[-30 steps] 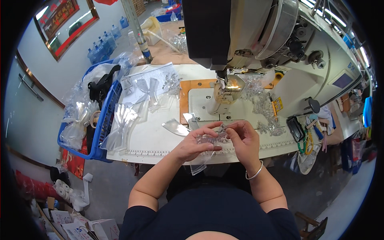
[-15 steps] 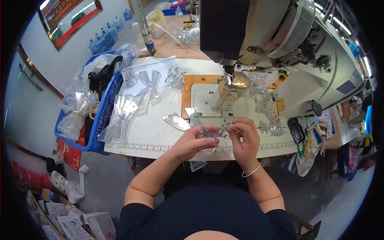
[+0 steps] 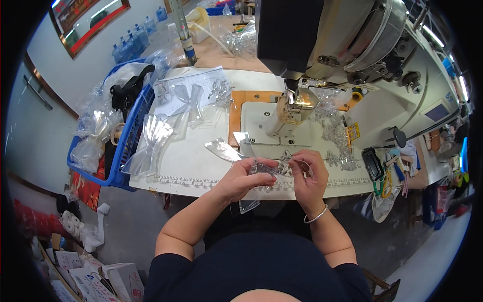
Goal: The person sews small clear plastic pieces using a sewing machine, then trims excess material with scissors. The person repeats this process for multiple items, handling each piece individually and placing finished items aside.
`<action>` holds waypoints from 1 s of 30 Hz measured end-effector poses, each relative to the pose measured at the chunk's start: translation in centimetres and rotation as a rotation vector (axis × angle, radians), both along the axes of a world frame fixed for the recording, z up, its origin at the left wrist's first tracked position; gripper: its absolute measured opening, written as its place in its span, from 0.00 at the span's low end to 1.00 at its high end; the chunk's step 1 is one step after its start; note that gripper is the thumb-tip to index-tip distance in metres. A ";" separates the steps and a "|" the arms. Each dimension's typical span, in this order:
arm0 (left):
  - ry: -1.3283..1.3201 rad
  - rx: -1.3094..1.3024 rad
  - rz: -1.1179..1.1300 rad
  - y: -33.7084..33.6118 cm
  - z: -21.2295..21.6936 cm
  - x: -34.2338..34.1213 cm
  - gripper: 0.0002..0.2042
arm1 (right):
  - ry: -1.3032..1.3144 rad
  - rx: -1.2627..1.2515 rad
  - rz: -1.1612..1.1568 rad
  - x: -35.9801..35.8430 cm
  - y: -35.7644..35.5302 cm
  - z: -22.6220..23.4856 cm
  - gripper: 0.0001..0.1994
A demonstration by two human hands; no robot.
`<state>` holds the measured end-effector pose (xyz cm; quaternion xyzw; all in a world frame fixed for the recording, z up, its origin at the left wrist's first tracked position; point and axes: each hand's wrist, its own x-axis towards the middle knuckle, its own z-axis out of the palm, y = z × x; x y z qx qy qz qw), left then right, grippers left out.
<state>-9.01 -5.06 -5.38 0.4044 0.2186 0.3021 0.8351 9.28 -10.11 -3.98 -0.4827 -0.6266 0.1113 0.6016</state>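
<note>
Both hands are over the front edge of the white sewing table. My left hand [image 3: 250,176] is closed, thumb against fingers, on a clear plastic piece [image 3: 250,207] whose end dangles below the table edge. My right hand [image 3: 308,176] pinches the other side of that piece at its fingertips; its exact outline is hard to see. Two clear curved plastic pieces [image 3: 221,150] lie just beyond my left hand. Small clear scraps [image 3: 286,157] lie by my right fingertips. Past them stands the sewing machine's post [image 3: 283,121], with the needle area above it.
At the left, a blue basket [image 3: 132,136] holds plastic bags and a black strap. Fanned clear pieces [image 3: 151,141] and a paper sheet [image 3: 173,90] lie beside it. Clear trimmings [image 3: 338,138] are heaped right of the post. A black tray [image 3: 373,163] and scissors [image 3: 386,185] sit at the right edge.
The view has shifted slightly. Both hands stay nearly in place on the clear plastic piece, whose dangling end has moved a little.
</note>
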 end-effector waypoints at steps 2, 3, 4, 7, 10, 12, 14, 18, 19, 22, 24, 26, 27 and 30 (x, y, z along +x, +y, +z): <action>-0.011 0.009 0.014 -0.1 0.1 0.0 0.17 | 0.028 -0.009 0.009 0.0 0.0 -0.3 0.07; -0.021 0.005 0.016 -0.1 0.0 0.1 0.17 | 0.042 -0.013 0.014 0.0 0.0 -0.4 0.07; -0.031 0.002 0.018 -0.2 0.0 0.1 0.17 | 0.023 0.005 0.007 0.0 0.0 -0.3 0.07; -0.002 0.023 0.041 -0.3 -0.2 0.4 0.16 | -0.011 0.044 -0.009 -0.2 -0.2 -0.1 0.07; 0.023 0.036 0.058 -0.4 -0.3 0.5 0.16 | -0.015 0.050 -0.011 -0.2 -0.2 -0.2 0.07; 0.028 0.041 0.061 -0.3 -0.3 0.5 0.16 | -0.034 0.051 -0.007 -0.1 -0.2 -0.1 0.07; 0.033 0.050 0.061 -0.3 -0.2 0.5 0.16 | -0.024 0.043 -0.006 -0.1 -0.2 -0.1 0.06; 0.060 0.044 0.094 -0.4 0.1 0.7 0.17 | 0.029 -0.006 0.019 0.0 -0.3 -0.3 0.06; 0.065 0.052 0.098 -0.4 0.0 0.7 0.17 | 0.120 -0.032 0.046 -0.1 -0.3 -0.5 0.07; 0.078 0.098 0.110 -0.4 -0.3 0.8 0.16 | 0.334 -0.113 0.098 -0.3 -0.2 -0.7 0.07; 0.083 0.113 0.114 -0.4 -0.3 0.8 0.16 | 0.422 -0.237 0.139 0.2 -0.3 -0.7 0.07; 0.082 0.108 0.109 -0.4 -0.1 0.8 0.16 | 0.473 -0.301 0.166 0.3 -0.3 -0.7 0.07; 0.082 0.112 0.105 -0.5 -0.1 0.8 0.16 | 0.468 -0.301 0.166 0.3 -0.3 -0.7 0.07; 0.083 0.109 0.099 -0.5 -0.1 0.8 0.16 | 0.460 -0.296 0.163 0.3 -0.4 -0.7 0.06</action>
